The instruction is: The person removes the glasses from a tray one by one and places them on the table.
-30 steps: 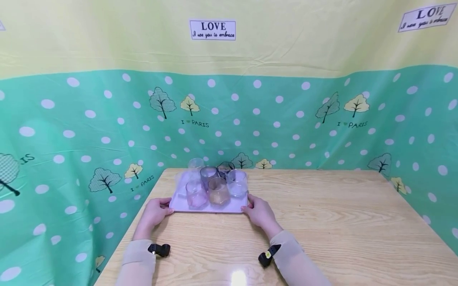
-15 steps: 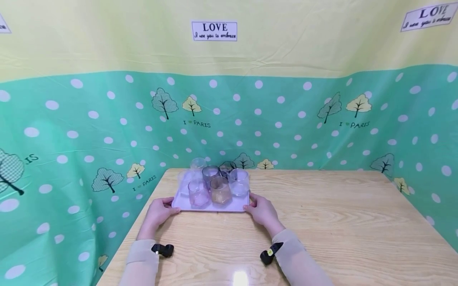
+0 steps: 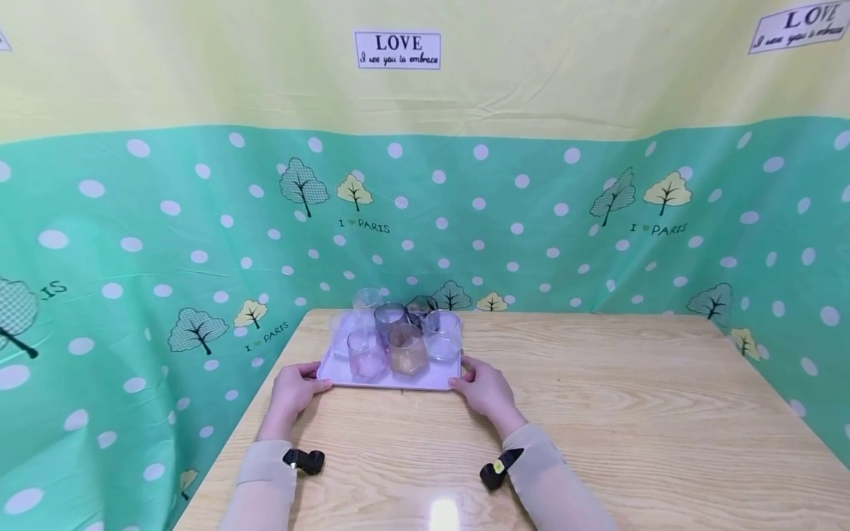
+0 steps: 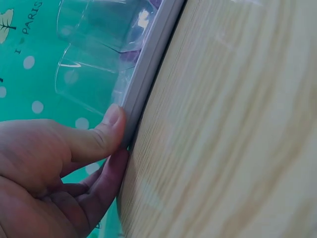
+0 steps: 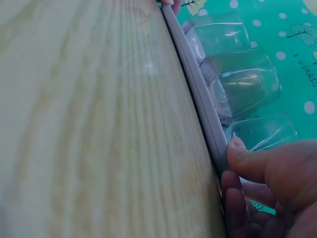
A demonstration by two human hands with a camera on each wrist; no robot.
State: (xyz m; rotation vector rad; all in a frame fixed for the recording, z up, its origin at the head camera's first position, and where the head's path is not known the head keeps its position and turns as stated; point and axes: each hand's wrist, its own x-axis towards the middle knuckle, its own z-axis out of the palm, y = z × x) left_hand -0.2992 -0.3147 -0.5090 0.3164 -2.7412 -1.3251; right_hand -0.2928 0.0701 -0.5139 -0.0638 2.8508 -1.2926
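Note:
A pale lilac tray (image 3: pixel 434 382) lies on the wooden table, carrying several drinking glasses, all upright. At its front stand a pink-tinted glass (image 3: pixel 367 359) and an amber one (image 3: pixel 407 354); a clear glass (image 3: pixel 443 341) is at the right. Farther back are a purple-grey glass (image 3: pixel 390 317), a darker glass (image 3: pixel 422 310) and clear ones, partly hidden. My left hand (image 3: pixel 294 389) grips the tray's front left corner, thumb on the rim (image 4: pixel 153 62). The front right corner is held by my right hand (image 3: pixel 488 389), its thumb on the rim and fingers curled at the outer side.
The wooden table (image 3: pixel 617 413) extends to the right of the tray. Behind and at the left hangs a green dotted curtain (image 3: pixel 518 221) with tree prints, close to the table's back edge. Black wrist straps (image 3: pixel 304 462) are on both sleeves.
The left thumb has moved slightly rightward along the tray's front edge since a second ago. The right hand keeps its hold; the glasses stay in place on the tray. The view shifts slightly.

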